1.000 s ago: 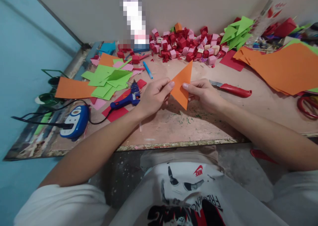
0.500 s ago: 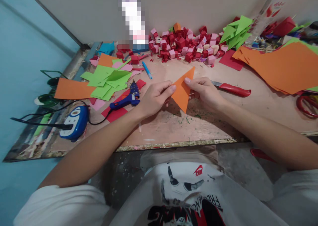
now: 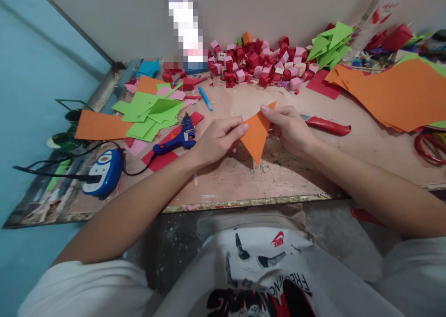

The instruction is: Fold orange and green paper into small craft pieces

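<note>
An orange sheet of paper, showing as a triangle, is held above the middle of the table. My left hand pinches its left edge, thumb on top and fingers behind. At its upper right corner, my right hand grips it between thumb and fingers. One point of the paper hangs down toward me. Just beyond my right hand lies a red-handled knife, its blade partly hidden by the hand. Left of my left hand rests a blue glue gun.
Many red and pink folded paper cubes line the back. Green paper pieces lie at left near a blue power socket with cables. At right are orange sheets and red-handled scissors. A blue pen lies behind.
My right hand has moved slightly along the paper's upper corner, and the paper has tilted a little, its lower point now nearer me. Both hands keep hold of it.
</note>
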`<state>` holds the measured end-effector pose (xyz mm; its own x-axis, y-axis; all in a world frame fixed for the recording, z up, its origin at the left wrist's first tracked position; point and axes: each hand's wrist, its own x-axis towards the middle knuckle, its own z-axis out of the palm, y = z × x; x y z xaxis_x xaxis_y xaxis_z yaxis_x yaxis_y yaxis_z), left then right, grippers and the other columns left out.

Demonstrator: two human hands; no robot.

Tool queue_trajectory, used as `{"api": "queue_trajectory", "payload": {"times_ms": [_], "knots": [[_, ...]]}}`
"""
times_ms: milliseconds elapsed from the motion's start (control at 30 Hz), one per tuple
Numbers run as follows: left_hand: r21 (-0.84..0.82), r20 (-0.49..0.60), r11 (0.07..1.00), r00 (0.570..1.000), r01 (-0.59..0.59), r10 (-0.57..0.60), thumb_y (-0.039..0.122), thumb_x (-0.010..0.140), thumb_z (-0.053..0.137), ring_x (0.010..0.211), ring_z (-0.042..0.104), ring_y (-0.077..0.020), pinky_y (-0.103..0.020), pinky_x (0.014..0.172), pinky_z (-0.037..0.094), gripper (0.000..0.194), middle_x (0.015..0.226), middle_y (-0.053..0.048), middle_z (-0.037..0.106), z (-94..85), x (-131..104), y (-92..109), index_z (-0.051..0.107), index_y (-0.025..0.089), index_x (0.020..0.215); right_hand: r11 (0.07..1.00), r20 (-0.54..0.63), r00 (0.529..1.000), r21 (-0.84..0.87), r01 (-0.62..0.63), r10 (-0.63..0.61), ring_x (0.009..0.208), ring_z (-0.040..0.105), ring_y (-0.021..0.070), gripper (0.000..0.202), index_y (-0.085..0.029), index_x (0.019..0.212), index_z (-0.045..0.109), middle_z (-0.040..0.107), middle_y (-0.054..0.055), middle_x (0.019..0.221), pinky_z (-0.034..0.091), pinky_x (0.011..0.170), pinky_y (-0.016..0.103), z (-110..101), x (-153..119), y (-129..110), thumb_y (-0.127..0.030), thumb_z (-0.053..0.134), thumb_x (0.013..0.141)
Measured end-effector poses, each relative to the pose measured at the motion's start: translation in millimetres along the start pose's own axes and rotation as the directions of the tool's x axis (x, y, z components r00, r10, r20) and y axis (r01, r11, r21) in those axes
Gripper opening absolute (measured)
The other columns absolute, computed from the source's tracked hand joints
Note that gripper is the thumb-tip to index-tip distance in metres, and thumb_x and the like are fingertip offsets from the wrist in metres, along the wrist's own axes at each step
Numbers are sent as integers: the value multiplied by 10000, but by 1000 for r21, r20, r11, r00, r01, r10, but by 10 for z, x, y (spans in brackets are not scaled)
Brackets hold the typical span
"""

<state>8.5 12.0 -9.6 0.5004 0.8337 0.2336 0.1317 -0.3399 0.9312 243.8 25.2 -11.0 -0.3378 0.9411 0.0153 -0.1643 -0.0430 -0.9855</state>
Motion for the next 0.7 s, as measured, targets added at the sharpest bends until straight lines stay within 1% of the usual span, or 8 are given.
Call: {"api": "queue_trajectory", "payload": {"times_ms": [133,233,333,467,500,567,667,700], "knots": [[11,11,1000,1000,0,-1,591,1123,696,530,554,-129,-270,498,421,517,646,35,526,2,0,22,568,232,773,1000,1,1000,9,-6,6,887,788,256,588,-204,840,815,834,108,912,591,711,333,3,0,11,-775,916,937],[28,11,1000,1000,9,-9,605,1122,692,530,557,-135,-275,498,406,537,626,31,528,0,-2,40,559,234,757,1000,-34,999,13,13,-13,856,771,267,647,-223,799,754,806,101,870,590,677,352,3,11,25,-845,885,919],[29,18,1000,1000,8,-8,621,1126,683,524,546,-134,-273,495,392,553,610,30,525,-3,-4,39,556,234,752,999,-51,999,35,-1,2,839,755,247,640,-214,782,734,804,106,872,584,687,343,7,19,21,-814,897,932],[21,17,1000,1000,19,-20,664,1105,705,524,555,-135,-274,494,396,575,613,31,521,4,4,7,562,234,751,998,-38,999,66,-5,8,809,740,221,612,-200,769,742,806,108,865,565,670,318,20,12,-3,-758,913,955],[12,-1,1000,1000,27,-27,665,1096,718,525,560,-136,-274,494,403,573,620,31,523,9,5,0,565,233,753,998,-33,999,68,-2,4,801,737,215,596,-200,775,753,808,105,867,559,656,313,23,9,-7,-742,918,958],[-1,-82,999,996,43,-43,638,1088,738,519,561,-137,-277,489,406,552,628,28,530,23,3,2,573,233,751,999,-35,999,48,11,-10,775,728,199,529,-203,811,793,814,87,872,562,644,301,25,9,-7,-688,948,952],[14,-251,997,966,70,-64,519,1109,729,507,554,-134,-278,494,403,508,598,25,544,56,-11,84,582,228,720,998,-79,995,-36,51,-54,703,717,161,410,-218,887,846,814,40,853,581,637,278,19,19,8,-585,1027,889],[27,-285,996,956,83,-72,475,1117,721,512,553,-132,-277,505,404,497,589,24,553,69,-15,132,587,225,709,997,-87,994,-64,52,-58,691,724,153,387,-221,910,853,820,31,858,589,643,272,17,23,14,-554,1045,870]]}}
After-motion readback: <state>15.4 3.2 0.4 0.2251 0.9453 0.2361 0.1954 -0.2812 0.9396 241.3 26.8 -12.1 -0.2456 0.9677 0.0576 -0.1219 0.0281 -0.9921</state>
